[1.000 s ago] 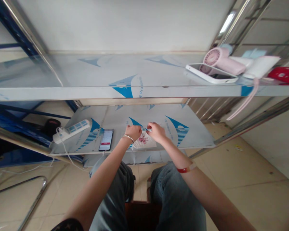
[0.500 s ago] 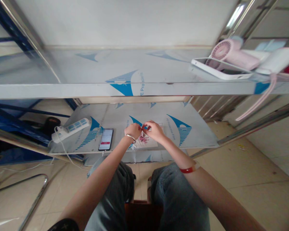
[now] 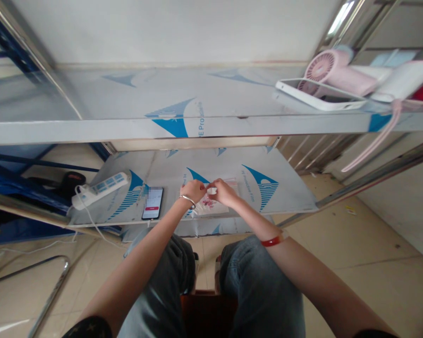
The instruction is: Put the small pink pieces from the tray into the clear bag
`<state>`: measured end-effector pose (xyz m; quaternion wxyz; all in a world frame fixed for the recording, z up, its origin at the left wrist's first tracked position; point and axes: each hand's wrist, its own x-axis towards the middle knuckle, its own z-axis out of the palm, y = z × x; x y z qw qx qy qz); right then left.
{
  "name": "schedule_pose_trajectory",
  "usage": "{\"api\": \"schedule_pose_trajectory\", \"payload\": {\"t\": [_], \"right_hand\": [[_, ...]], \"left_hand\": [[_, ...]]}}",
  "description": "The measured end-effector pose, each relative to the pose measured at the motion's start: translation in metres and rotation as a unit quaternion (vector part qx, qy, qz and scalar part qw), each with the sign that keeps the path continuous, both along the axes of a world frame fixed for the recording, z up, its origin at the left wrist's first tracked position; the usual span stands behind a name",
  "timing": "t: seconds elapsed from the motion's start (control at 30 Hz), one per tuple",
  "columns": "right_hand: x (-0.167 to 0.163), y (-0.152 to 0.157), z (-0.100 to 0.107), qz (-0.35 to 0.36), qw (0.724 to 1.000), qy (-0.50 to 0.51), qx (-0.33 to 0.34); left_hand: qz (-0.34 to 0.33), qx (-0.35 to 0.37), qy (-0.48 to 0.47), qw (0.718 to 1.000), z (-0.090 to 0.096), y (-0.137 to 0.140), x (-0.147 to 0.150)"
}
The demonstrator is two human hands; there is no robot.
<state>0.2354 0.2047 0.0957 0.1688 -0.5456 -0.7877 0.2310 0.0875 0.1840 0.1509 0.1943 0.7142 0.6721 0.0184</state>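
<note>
Above the lower metal shelf, my left hand (image 3: 193,190) and my right hand (image 3: 222,191) meet at the fingertips. Both have their fingers closed in a pinch, and whatever is between them is too small to make out. Just beneath lies a clear plastic bag (image 3: 218,209) with small dark red pieces (image 3: 207,203) on or in it; I cannot tell which. The right hand hides part of the bag. A phone (image 3: 152,203) with a lit screen rests left of my left hand.
A white power strip (image 3: 100,188) with a cable lies at the shelf's left end. An upper shelf (image 3: 127,129) crosses in front of me, carrying a pink handheld fan (image 3: 341,72) and a white tray-like frame (image 3: 317,96) on the right. A pink strap (image 3: 377,145) hangs over its edge.
The whole view has shifted slightly. My fingertips remain together over the bag, with the right-hand fingers slightly lower and more bent. Nothing on the shelves has moved.
</note>
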Motion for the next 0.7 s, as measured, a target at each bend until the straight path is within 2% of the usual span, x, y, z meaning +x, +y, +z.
{"api": "schedule_pose_trajectory", "payload": {"t": [0.13, 0.27, 0.33, 0.43, 0.6, 0.7], "right_hand": [[0.004, 0.004, -0.006, -0.002, 1.000, 0.002, -0.019], [0.009, 0.014, -0.015, 0.017, 0.999, 0.041, -0.013], [0.010, 0.017, -0.018, 0.030, 0.997, 0.071, -0.012], [0.007, 0.020, -0.019, 0.035, 0.993, 0.108, -0.021], [0.004, 0.025, -0.023, 0.028, 0.985, 0.172, -0.005], [0.011, 0.032, -0.034, -0.029, 0.985, 0.167, 0.021]], "left_hand": [[-0.016, -0.005, -0.003, 1.000, -0.010, 0.002, -0.001], [-0.124, 0.017, 0.017, 0.992, -0.021, 0.003, -0.001], [-0.152, 0.044, 0.024, 0.987, -0.025, 0.004, -0.001], [-0.160, 0.081, 0.030, 0.983, -0.027, 0.008, -0.004], [-0.158, 0.090, 0.054, 0.982, -0.028, 0.014, -0.012], [-0.133, 0.092, 0.085, 0.983, -0.030, 0.015, -0.015]]}}
